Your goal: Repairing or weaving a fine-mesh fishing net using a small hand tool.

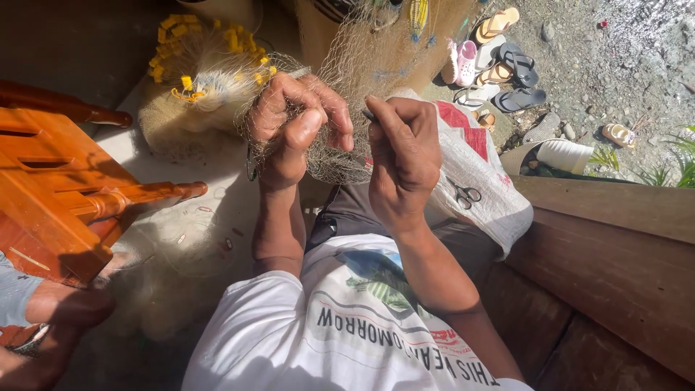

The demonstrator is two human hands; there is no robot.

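Sunlit porch floor; left hand (289, 127) bunches limp, snag-prone fishing net (347, 72), right hand (402, 156) pinches small tool beside it.

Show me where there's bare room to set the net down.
Bare patch: the pale floor between the orange wooden stool and the left hand. The wooden bench beside the white sack is free. Crowded: the netting heap with yellow floats ahead.

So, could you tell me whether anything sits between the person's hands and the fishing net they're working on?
Nothing visible does. The left hand already grips a bunched fold of the fishing net, and the right hand pinches a small dark tool against the mesh.
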